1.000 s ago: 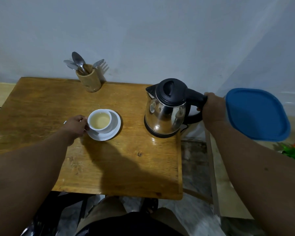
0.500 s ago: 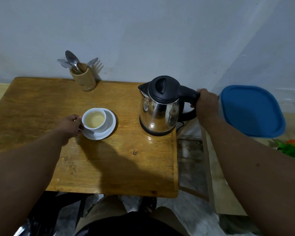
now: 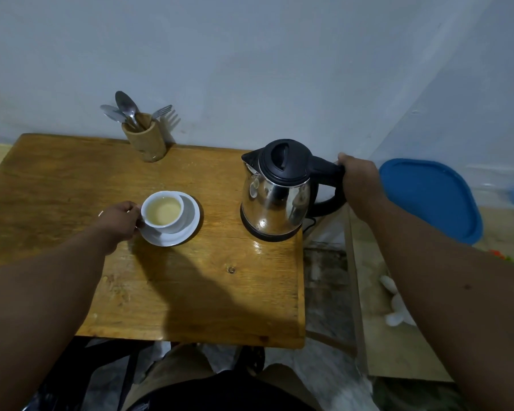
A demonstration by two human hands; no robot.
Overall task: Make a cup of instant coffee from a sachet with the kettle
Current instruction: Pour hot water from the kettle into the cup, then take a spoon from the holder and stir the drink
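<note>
A white cup (image 3: 162, 211) holding pale yellowish liquid stands on a white saucer (image 3: 187, 226) near the middle of the wooden table (image 3: 57, 179). My left hand (image 3: 118, 219) grips the cup at its left side, where the handle is hidden by my fingers. A steel kettle (image 3: 275, 200) with a black lid rests on its black base at the table's right edge, lid closed. My right hand (image 3: 358, 180) is wrapped around the kettle's black handle. No sachet is visible.
A wooden holder (image 3: 144, 140) with spoons and a fork stands at the back of the table against the wall. A blue-lidded container (image 3: 431, 197) sits to the right, beyond the table. The table's right edge is just under the kettle.
Both hands keep their grips. The kettle stays on its base and the cup on its saucer; only the camera view has shifted slightly.
</note>
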